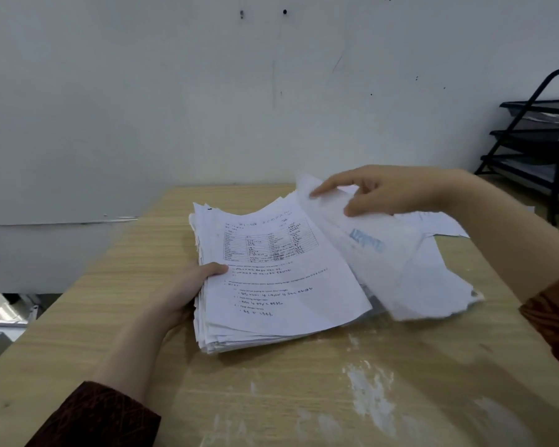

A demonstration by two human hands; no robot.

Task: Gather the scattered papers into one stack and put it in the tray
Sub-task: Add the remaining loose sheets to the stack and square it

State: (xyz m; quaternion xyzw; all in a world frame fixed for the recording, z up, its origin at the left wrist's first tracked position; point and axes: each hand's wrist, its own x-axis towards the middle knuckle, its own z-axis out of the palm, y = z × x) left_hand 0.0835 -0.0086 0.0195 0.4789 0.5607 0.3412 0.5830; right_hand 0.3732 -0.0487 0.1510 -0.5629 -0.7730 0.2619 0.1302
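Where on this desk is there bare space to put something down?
Bare desk runs left of the paper stack, behind the left hand, and along the near edge below the stack, though that part is smeared white. The right side is crowded: loose sheets under the right hand, then the tray rack.

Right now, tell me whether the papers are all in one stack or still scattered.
Still scattered: the stack sits under the left hand, but loose sheets lie askew beside it, under the right hand.
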